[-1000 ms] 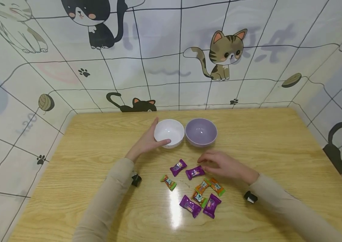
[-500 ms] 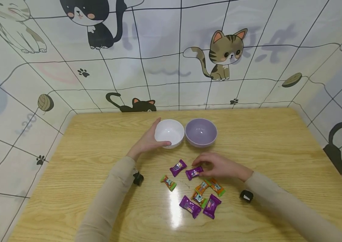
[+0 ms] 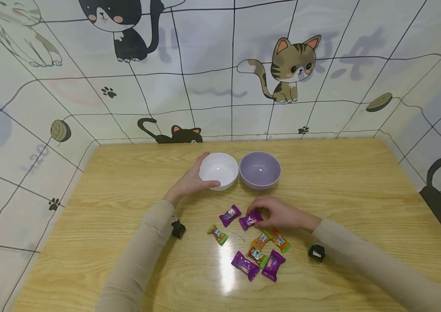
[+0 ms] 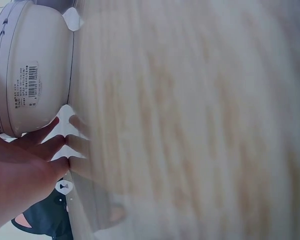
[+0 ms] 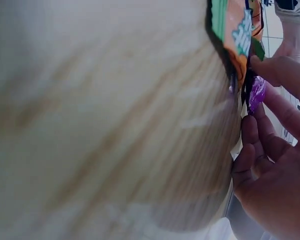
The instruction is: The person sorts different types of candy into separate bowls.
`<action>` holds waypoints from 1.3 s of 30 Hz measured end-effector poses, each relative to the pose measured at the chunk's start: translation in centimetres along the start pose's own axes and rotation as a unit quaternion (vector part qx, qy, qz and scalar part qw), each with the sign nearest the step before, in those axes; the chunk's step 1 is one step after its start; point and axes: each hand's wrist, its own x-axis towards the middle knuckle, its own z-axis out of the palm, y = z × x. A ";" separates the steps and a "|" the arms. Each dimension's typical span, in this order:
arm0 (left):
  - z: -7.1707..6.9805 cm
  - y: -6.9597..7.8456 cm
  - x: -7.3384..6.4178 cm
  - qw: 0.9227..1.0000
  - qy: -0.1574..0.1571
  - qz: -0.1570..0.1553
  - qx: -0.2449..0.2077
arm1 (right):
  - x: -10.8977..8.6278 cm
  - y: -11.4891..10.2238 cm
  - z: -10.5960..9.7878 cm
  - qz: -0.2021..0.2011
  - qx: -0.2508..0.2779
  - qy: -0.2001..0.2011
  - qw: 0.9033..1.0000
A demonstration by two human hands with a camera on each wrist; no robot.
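Note:
My left hand (image 3: 191, 180) holds the white bowl (image 3: 224, 167) by its left side, thumb along the near rim and fingers at the far side. In the left wrist view, the bowl's outer wall (image 4: 45, 65) shows a barcode label, and several fingers reach down beside it. My right hand (image 3: 279, 213) pinches a purple-wrapped candy (image 3: 248, 221) lying on the table, fingertips at its far side and thumb at its right end. The right wrist view shows part of that purple wrapper (image 5: 258, 92) between the fingers. Another purple candy (image 3: 230, 215) lies just left of it.
A lilac bowl (image 3: 260, 169) stands right beside the white one. Orange-and-green candies (image 3: 261, 240) and two more purple candies (image 3: 245, 265) lie nearer the table's (image 3: 107, 208) front, with a lone orange-and-green candy (image 3: 217, 235) to the left. Cat-printed walls enclose the table.
My right hand has moved slightly left, and its thumb and fingers have closed on the purple candy. The left hand stays at the white bowl, almost unmoved.

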 end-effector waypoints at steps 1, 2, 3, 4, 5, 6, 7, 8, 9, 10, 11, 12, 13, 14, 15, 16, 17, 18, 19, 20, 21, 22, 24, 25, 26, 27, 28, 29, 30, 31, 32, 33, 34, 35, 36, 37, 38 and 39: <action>0.0 0.0 0.0 1.000 -0.001 0.002 -0.006 | 0.0 0.0 0.0 0.002 -0.001 0.002 1.000; -0.1 0.0 0.0 1.000 -0.002 0.003 -0.012 | 0.0 0.0 0.0 0.004 0.000 0.004 1.000; -0.1 0.0 0.0 1.000 -0.003 0.004 -0.018 | 0.0 0.0 0.0 0.006 0.001 0.006 1.000; -0.1 -0.1 0.1 1.000 -0.002 0.004 -0.023 | 0.0 -0.1 0.0 0.008 0.004 0.007 1.000; -0.1 -0.1 0.1 1.000 -0.002 0.004 -0.026 | 0.0 -0.1 0.0 0.009 0.007 0.009 1.000; 0.0 -0.8 0.4 1.000 0.001 0.004 -0.025 | 0.1 -0.1 -0.1 0.009 0.012 0.011 1.000; 0.0 -0.9 0.5 1.000 0.002 0.003 -0.025 | 0.1 -0.2 -0.1 0.008 0.016 0.014 1.000; 0.1 -0.9 0.5 1.000 0.003 0.003 -0.024 | 0.0 -0.2 -0.2 0.007 0.018 0.017 1.000; 0.1 -1.0 0.5 1.000 0.004 0.004 -0.024 | 0.0 -0.1 -0.2 0.004 0.021 0.021 1.000; 0.1 -1.1 0.6 1.000 0.006 0.006 -0.023 | 0.0 -0.1 -0.2 0.002 0.023 0.025 0.999; 0.2 -1.2 0.6 1.000 0.007 0.008 -0.022 | -0.1 0.0 -0.2 -0.001 0.026 0.030 0.999; 0.2 -1.3 0.6 1.000 0.008 0.010 -0.021 | -0.2 0.1 -0.3 -0.003 0.028 0.034 0.999; 0.3 -1.3 0.6 1.000 0.010 0.012 -0.021 | -0.3 0.2 -0.3 -0.003 0.028 0.039 0.999; 0.3 -1.4 0.6 1.000 0.011 0.013 -0.020 | -0.4 0.3 -0.3 -0.003 0.029 0.044 0.999; 0.4 -1.4 0.6 1.000 0.011 0.012 -0.019 | -0.5 0.4 -0.3 -0.002 0.030 0.049 0.998; 0.4 -1.5 0.6 1.000 0.012 0.011 -0.019 | -0.7 0.4 -0.4 0.001 0.033 0.053 0.998; 0.5 -1.5 0.6 1.000 0.012 0.009 -0.018 | -0.9 0.5 -0.4 0.003 0.035 0.057 0.998; 0.5 -1.6 0.6 1.000 0.013 0.008 -0.016 | -1.0 0.5 -0.5 0.007 0.038 0.060 0.997; 0.6 -1.6 0.6 1.000 0.013 0.008 -0.015 | -1.2 0.5 -0.5 0.010 0.042 0.065 0.997; 0.6 -1.7 0.7 1.000 0.013 0.008 -0.016 | -1.3 0.5 -0.6 0.012 0.045 0.069 0.996; 0.6 -1.8 0.7 1.000 0.013 0.009 -0.016 | -1.5 0.5 -0.7 0.014 0.047 0.075 0.996; 0.6 -1.8 0.7 1.000 0.013 0.011 -0.016 | -1.7 0.5 -0.9 0.014 0.049 0.080 0.996; 0.6 -1.9 0.7 1.000 0.012 0.015 -0.019 | -2.0 0.4 -1.1 0.013 0.050 0.092 0.994; 0.5 -1.9 0.7 1.000 0.012 0.017 -0.021 | -2.2 0.4 -1.3 0.012 0.051 0.098 0.994; 0.5 -1.9 0.7 0.999 0.011 0.020 -0.023 | -2.4 0.3 -1.4 0.011 0.052 0.102 0.993; 0.5 -1.9 0.7 0.999 0.010 0.022 -0.022 | -2.5 0.3 -1.6 0.013 0.054 0.106 0.993; 0.5 -1.9 0.7 0.999 0.009 0.024 -0.022 | -2.7 0.2 -1.7 0.015 0.056 0.110 0.992; 0.4 -1.9 0.7 0.999 0.008 0.026 -0.023 | -2.9 0.1 -1.8 0.017 0.056 0.114 0.992; 0.4 -1.9 0.7 0.999 0.007 0.029 -0.023 | -3.0 0.1 -2.0 0.022 0.059 0.117 0.991; 0.4 -1.9 0.7 0.999 0.007 0.031 -0.024 | -3.1 0.0 -2.1 0.027 0.059 0.119 0.991; 0.4 -1.9 0.8 0.999 0.005 0.033 -0.024 | -3.3 -0.1 -2.2 0.031 0.059 0.121 0.990; 0.4 -1.9 0.8 0.999 0.004 0.035 -0.024 | -3.4 -0.2 -2.3 0.035 0.058 0.123 0.990; 0.3 -1.9 0.9 0.999 0.002 0.036 -0.024 | -3.5 -0.3 -2.4 0.038 0.057 0.125 0.990; 0.3 -1.9 0.9 0.999 0.001 0.037 -0.024 | -3.6 -0.4 -2.4 0.039 0.057 0.126 0.990; 0.3 -1.9 1.0 0.999 0.000 0.038 -0.024 | -3.6 -0.4 -2.5 0.039 0.057 0.127 0.989; 0.3 -1.8 1.0 0.999 -0.001 0.039 -0.023 | -3.7 -0.5 -2.5 0.038 0.057 0.128 0.989; 0.3 -1.8 1.0 0.999 -0.002 0.040 -0.023 | -3.7 -0.5 -2.6 0.035 0.057 0.129 0.989; 0.2 -1.8 1.1 0.999 -0.004 0.041 -0.022 | -3.7 -0.5 -2.6 0.031 0.057 0.129 0.989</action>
